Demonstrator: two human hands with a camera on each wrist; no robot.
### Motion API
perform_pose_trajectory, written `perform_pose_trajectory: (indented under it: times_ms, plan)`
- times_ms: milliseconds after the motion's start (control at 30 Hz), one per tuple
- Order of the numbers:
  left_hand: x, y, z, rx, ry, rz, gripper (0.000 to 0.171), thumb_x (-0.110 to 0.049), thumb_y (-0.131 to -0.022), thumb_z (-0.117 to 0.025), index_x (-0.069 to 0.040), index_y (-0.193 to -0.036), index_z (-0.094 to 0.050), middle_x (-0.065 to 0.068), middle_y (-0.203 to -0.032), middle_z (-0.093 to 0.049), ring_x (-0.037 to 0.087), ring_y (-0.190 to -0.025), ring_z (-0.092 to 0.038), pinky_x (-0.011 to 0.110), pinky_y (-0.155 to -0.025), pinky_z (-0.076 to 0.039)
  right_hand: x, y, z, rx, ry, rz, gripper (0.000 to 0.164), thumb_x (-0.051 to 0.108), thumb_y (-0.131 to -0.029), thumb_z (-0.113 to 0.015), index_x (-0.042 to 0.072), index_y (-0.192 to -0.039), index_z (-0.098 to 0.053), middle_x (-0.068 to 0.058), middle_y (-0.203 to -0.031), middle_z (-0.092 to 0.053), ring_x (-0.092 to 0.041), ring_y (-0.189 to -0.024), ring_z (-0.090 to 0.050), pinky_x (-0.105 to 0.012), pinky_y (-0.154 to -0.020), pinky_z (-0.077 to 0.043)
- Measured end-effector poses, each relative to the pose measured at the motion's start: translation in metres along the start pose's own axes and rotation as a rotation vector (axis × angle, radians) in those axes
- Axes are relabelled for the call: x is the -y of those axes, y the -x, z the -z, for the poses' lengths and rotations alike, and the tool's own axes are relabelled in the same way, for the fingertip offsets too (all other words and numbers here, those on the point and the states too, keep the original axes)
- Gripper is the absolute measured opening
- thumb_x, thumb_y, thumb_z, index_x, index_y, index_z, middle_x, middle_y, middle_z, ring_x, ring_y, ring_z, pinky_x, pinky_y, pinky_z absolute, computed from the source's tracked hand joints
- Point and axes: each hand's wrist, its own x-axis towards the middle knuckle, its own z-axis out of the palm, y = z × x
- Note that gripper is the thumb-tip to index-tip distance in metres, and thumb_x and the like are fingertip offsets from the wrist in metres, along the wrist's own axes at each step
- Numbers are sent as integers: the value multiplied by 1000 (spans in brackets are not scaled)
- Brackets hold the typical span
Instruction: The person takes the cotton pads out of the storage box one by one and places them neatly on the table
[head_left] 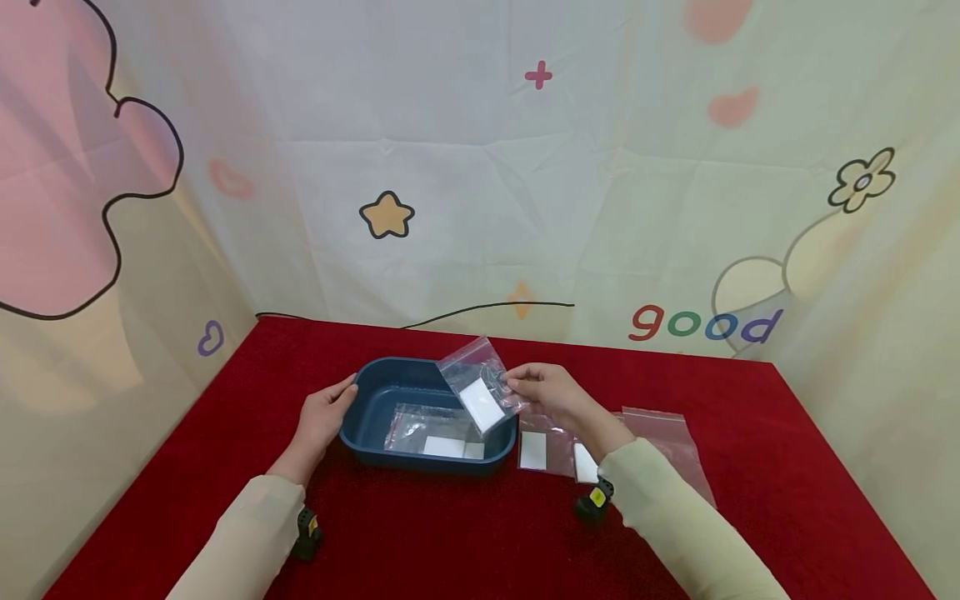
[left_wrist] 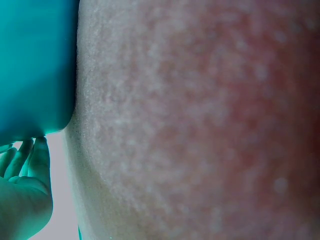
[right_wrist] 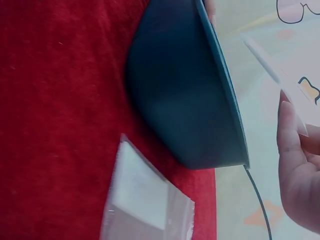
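My right hand (head_left: 553, 392) pinches a clear zip-lock bag (head_left: 463, 364) with a white card (head_left: 482, 405) inside, tilted above the right part of a blue plastic basin (head_left: 375, 457). Seen edge-on in the right wrist view, the pinched bag (right_wrist: 262, 57) rises past the basin's rim. At the basin's left end, my left hand (head_left: 321, 419) rests its fingertips against the rim. In the left wrist view its fairly straight fingers (left_wrist: 40, 162) touch the outer wall. Inside the basin lies another clear bag (head_left: 416, 422) with white card in it.
Right of the basin, flat on the red cloth (head_left: 450, 533), lie more clear bags, one with a white card (head_left: 533, 450). A larger clear bag (head_left: 663, 433) lies partly behind my right forearm. A printed curtain (head_left: 465, 167) hangs behind the table.
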Motion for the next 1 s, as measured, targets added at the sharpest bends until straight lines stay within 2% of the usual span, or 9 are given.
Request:
perform_pose_trajectory:
  times_ms: [267, 433, 667, 833, 1000]
  plan:
    - [0, -1, 0, -2, -9, -3, 48, -19, -109, -48, -2, -154, -42, 19, -160, -40, 36, -154, -33, 51, -124, -36, -20, 8, 1, -6, -149, -18, 29, 11, -105, -57, -2, -128, -65, -1, -97, -68, -8, -78, -67, -20, -74, -61]
    - [-1, 0, 0, -1, -16, 3, 48, -20, -109, -48, -3, -154, -42, 19, -161, -39, 36, -155, -32, 51, -125, -35, -32, 12, 1, -27, -237, -35, 28, 10, -105, -57, -3, -128, -65, 0, -95, -70, -7, -80, -70, -20, -75, -63]
    - [0, -1, 0, -4, -15, 6, 48, -20, -110, -48, -3, -154, -42, 19, -161, -39, 36, -154, -33, 51, -124, -35, -48, 20, 8, -19, -322, -12, 23, 7, -104, -55, -1, -123, -67, 5, -90, -70, -4, -81, -71, -19, -74, -63]
    - [3, -4, -1, -8, -11, 0, 48, -20, -109, -49, -3, -154, -43, 19, -160, -40, 36, -154, -33, 51, -124, -35, -56, 27, 15, -14, -360, -22, 18, 8, -105, -55, 4, -117, -68, 5, -89, -71, -5, -80, -73, -20, -74, -63]
    - [4, -5, 0, -10, -16, 3, 48, -21, -109, -49, -3, -154, -43, 19, -160, -40, 36, -154, -34, 51, -124, -36, -61, 33, 25, -9, -379, -29, 19, 7, -105, -54, 16, -102, -71, 8, -85, -70, -2, -77, -71, -16, -70, -60]
